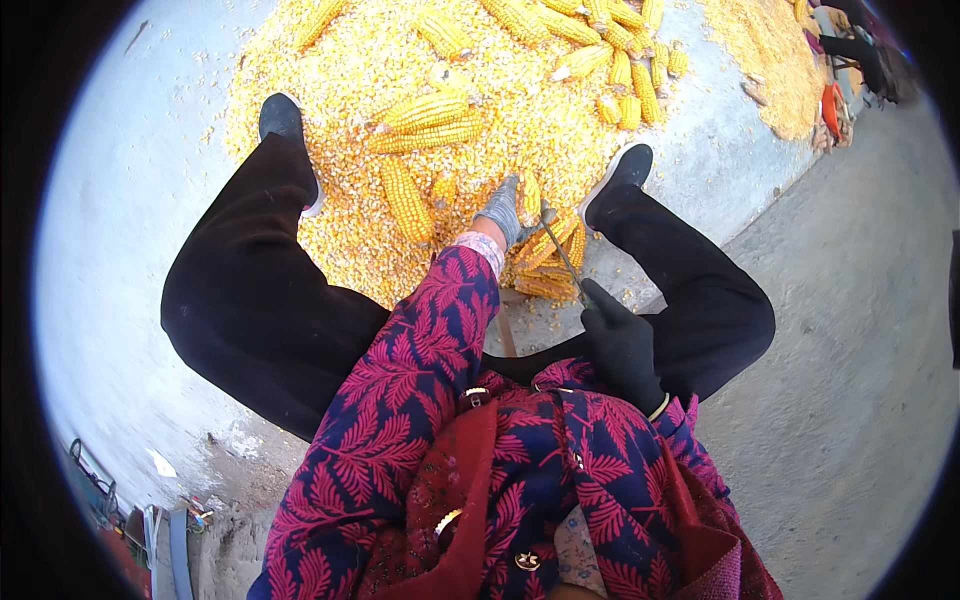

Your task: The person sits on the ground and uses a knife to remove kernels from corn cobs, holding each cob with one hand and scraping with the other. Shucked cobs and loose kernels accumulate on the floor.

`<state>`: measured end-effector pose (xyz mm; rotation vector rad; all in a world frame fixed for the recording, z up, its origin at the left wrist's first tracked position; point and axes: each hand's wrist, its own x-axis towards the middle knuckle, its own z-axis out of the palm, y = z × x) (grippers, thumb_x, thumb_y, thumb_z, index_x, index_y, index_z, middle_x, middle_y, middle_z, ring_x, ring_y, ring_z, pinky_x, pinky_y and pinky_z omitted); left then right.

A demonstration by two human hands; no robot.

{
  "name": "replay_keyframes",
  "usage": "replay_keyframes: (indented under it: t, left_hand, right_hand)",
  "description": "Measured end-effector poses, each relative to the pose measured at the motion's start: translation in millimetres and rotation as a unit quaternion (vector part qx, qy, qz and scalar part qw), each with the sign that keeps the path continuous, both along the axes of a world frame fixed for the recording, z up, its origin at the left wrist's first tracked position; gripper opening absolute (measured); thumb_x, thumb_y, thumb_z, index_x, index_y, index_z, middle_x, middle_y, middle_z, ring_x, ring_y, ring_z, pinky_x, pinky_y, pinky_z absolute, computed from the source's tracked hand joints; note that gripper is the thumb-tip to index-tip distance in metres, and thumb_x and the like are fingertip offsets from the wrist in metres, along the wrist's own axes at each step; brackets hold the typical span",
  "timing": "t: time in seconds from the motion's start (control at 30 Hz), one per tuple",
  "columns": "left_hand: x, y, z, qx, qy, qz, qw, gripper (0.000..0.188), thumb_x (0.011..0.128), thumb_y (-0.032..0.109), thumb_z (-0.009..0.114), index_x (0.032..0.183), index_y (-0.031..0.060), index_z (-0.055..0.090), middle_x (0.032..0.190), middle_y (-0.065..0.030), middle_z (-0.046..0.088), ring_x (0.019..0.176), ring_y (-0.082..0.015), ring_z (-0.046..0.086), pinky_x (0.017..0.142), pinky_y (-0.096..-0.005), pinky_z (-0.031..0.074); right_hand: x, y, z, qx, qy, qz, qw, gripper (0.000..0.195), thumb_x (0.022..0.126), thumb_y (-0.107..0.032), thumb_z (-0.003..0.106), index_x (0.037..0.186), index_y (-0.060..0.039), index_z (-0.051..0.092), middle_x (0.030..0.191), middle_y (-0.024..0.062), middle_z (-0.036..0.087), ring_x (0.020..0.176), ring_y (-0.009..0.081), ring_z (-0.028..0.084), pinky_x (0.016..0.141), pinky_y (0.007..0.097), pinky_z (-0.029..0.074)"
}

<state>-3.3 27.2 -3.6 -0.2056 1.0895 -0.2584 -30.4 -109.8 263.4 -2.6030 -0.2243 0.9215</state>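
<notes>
My left hand [504, 208], in a grey knit glove, grips an ear of corn [530, 193] above the heap of loose kernels. A dark glove covers my right hand [622, 337], which is closed around the handle of a thin metal tool [562, 252], perhaps a screwdriver. The tool's shaft slants up toward the held ear, its tip beside the fingers of my left hand; whether it touches the ear I cannot tell. Just below the left hand lies a stack of corn cobs [551, 274] with yellow-orange kernels. Another ear [406, 199] rests on the kernels to the left.
Between my shoes [281, 116] spreads the kernel heap [337, 90], with several ears [427, 120] on it. More ears [630, 75] are piled at the upper right. Beyond them lies a second yellow heap [772, 60], near a person's dark clothing [862, 56]. Concrete floor [825, 300] extends right.
</notes>
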Motion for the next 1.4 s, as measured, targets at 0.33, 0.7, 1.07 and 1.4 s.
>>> replay_keyframes:
  t: [0.33,0.7,1.07,1.4]
  left_hand:
    - [8,3,29,0.126,0.014,-0.135,0.983,0.05,0.089,0.048,0.045,0.125,0.0142,0.042,0.125,-0.0057,0.044,0.088,-0.026,0.058,0.073,-0.0527,0.049]
    - [12,-13,-8,0.005,0.003,0.013,1.0,0.049,0.088,0.049,0.047,0.117,0.0099,0.045,0.107,-0.0165,0.054,0.076,-0.0336,0.059,0.064,-0.0489,0.052]
    - [19,-44,-59,0.138,0.02,-0.051,0.989,0.073,0.084,0.058,0.045,0.13,0.0019,0.035,0.128,-0.0166,0.039,0.115,-0.0271,0.04,0.095,-0.0365,0.034]
    - [10,-38,-35,0.044,-0.015,0.052,0.998,0.049,0.087,0.051,0.047,0.111,0.0091,0.056,0.096,-0.0085,0.063,0.08,-0.0283,0.059,0.07,-0.0428,0.052]
  right_hand:
    - [-1,8,3,0.007,-0.013,-0.004,1.0,0.036,0.078,-0.015,0.061,0.114,-0.0163,0.06,0.064,0.015,0.06,0.055,0.0192,0.059,0.056,0.0323,0.046]
    - [0,12,7,-0.018,-0.015,0.01,1.0,0.036,0.078,-0.015,0.06,0.114,-0.0168,0.06,0.067,0.0156,0.061,0.06,0.0236,0.062,0.057,0.0343,0.048]
    - [-6,37,-10,-0.228,-0.109,0.199,0.947,0.028,0.081,-0.024,0.054,0.106,-0.0154,0.064,0.069,0.0183,0.061,0.064,0.0306,0.062,0.056,0.0415,0.047]
    - [59,36,-37,0.038,0.051,-0.121,0.991,0.032,0.079,-0.013,0.058,0.11,-0.0037,0.062,0.072,0.0141,0.066,0.055,0.0094,0.054,0.054,0.0267,0.044]
